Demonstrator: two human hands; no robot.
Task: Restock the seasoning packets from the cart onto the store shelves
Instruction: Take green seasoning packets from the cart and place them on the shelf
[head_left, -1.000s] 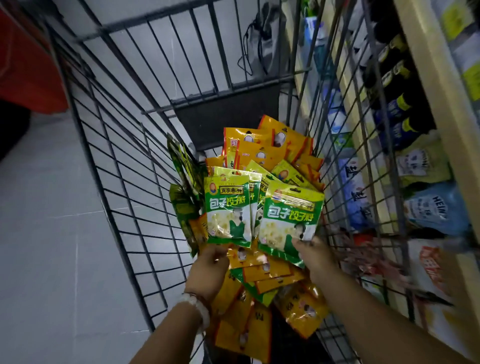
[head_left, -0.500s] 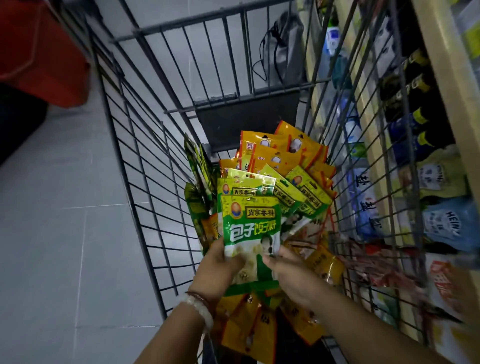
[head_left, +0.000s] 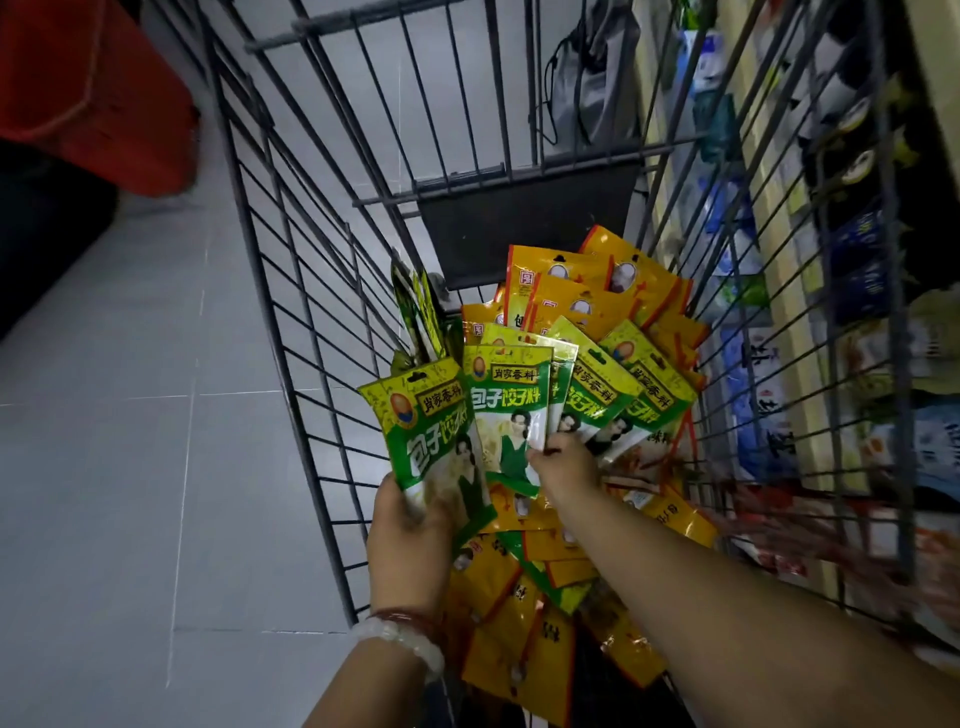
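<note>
Since a moment ago the left hand (head_left: 410, 525) has drawn one green-and-yellow plastic seasoning packet (head_left: 434, 436) leftward, fingers curled round its lower edge, while the right hand (head_left: 566, 467) pinches the next green packet (head_left: 506, 415) in the fan. Orange packets (head_left: 571, 301) fill the dark wire cart (head_left: 291, 291) behind; stocked store shelves (head_left: 852, 270) stand right.

Grey tiled floor (head_left: 130, 467); stocked shelving (head_left: 810, 312) along the right.
</note>
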